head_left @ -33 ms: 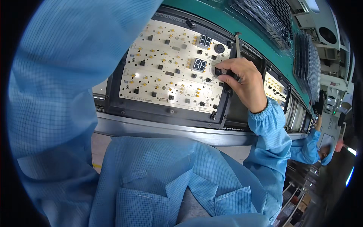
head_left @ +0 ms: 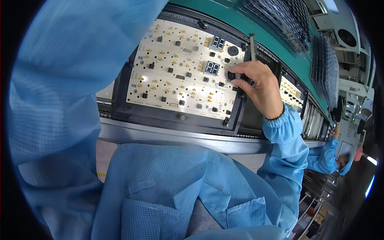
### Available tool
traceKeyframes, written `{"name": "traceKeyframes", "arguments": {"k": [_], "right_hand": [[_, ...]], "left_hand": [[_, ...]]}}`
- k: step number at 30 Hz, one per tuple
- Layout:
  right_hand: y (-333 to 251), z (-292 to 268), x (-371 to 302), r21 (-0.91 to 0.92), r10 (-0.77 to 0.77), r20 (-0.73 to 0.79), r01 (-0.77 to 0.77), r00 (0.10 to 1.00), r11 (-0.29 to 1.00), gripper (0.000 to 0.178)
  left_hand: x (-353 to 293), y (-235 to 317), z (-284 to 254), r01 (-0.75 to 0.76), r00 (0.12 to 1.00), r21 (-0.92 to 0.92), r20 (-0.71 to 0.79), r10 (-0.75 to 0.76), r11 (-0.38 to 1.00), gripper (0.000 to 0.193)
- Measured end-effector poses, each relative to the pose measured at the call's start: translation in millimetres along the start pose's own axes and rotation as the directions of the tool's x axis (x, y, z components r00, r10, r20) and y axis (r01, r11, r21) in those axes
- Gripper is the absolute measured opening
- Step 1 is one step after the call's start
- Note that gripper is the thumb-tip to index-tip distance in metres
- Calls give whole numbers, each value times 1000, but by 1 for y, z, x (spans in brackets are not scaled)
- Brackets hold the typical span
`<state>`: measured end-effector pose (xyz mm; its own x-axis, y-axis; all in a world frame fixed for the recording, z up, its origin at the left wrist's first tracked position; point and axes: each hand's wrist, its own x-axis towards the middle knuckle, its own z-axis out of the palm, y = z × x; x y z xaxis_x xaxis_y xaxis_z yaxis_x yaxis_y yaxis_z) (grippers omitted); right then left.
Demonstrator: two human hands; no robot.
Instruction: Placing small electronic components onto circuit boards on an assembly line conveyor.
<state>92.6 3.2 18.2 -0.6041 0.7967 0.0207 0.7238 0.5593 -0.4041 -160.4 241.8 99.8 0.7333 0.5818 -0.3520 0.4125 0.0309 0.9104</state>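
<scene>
My right hand (head_left: 260, 84) pinches a small black round buzzer (head_left: 231, 75) between thumb and forefinger, over the right edge of a cream circuit board panel (head_left: 160, 82). The buzzer is beside a printed ring, close to the middle two-digit display (head_left: 211, 68); whether it touches the board cannot be made out. Another round black buzzer (head_left: 233, 51) sits on the upper section, near the other two-digit display (head_left: 217, 43). A black frame (head_left: 160, 113) holds the panel. My left sleeve (head_left: 80, 60) runs up past the top edge, and the left hand is out of the picture.
A metal rail (head_left: 180, 136) runs along the near side of the conveyor line. To the right lies another board (head_left: 291, 94) in a frame. Stacked clear plastic trays (head_left: 324, 68) stand on the green surface (head_left: 224, 13) beyond. A co-worker (head_left: 326, 156) in blue is at far right.
My left sleeve has shifted very slightly. My right hand keeps its pinch on the buzzer in nearly the same place.
</scene>
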Motion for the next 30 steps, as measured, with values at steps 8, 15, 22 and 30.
{"name": "traceKeyframes", "arguments": {"k": [8,15,22,30], "right_hand": [[-4,-8,6,47,-4,58,1,998,999,31],[5,-14,7,-32,-60,87,63,994,998,29],[-2,-8,3,-194,-39,19,42,999,980,28],[18,-32,8,-52,71,-123,-78,990,996,25]], "left_hand": [[-83,-11,110,-188,976,-346,-170,135,919,38],[-87,-72,197,-400,879,-123,-331,342,908,27],[-98,-95,260,-225,845,463,-345,408,858,28],[-96,-109,264,-193,783,641,-356,510,743,25]]}}
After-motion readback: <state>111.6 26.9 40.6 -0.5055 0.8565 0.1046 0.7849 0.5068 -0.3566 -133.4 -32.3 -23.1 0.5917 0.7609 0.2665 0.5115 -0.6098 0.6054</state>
